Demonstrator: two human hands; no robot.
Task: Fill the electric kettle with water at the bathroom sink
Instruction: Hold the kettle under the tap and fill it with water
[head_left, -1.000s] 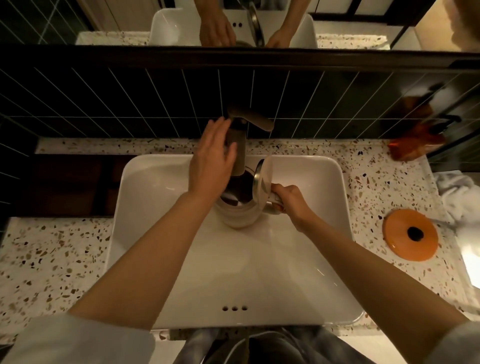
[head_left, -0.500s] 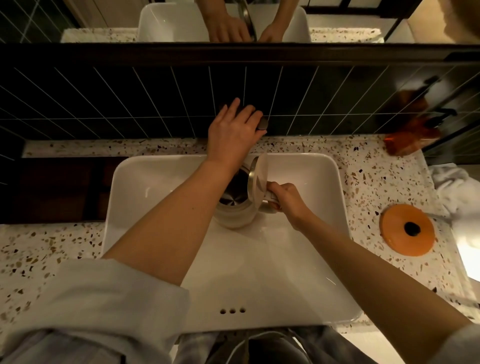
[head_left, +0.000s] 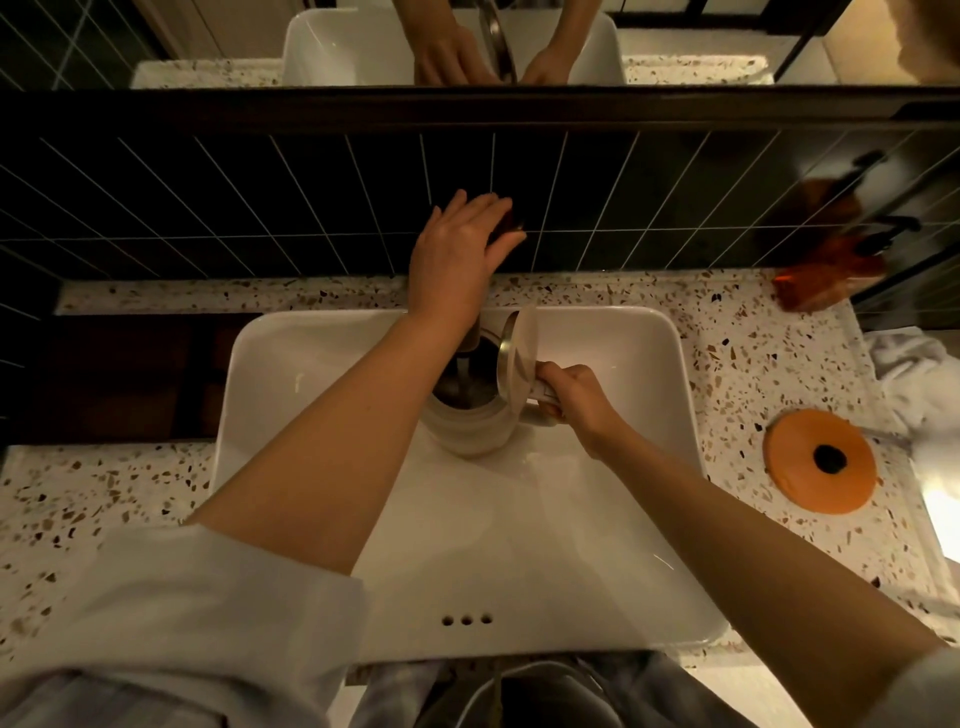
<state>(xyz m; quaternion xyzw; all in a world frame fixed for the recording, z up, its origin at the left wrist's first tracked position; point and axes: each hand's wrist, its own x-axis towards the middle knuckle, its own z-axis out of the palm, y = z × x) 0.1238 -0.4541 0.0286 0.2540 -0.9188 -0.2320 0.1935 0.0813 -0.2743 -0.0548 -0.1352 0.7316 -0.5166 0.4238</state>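
Your right hand (head_left: 576, 402) grips the handle of the electric kettle (head_left: 470, 415), held lid-open in the sink (head_left: 649, 374); your left hand (head_left: 457, 254) cups the faucet lever (head_left: 506, 224). Keep the mouth beneath the stream.

white sink (head_left: 291, 364) — speckled terrazzo counter (head_left: 104, 493), dark tiles (head_left: 208, 197) — orange disc (head_left: 821, 460).

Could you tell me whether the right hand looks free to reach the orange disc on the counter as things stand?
Probably not: the right hand is gripping the kettle handle under the tap, though nothing blocks the way to the orange disc.
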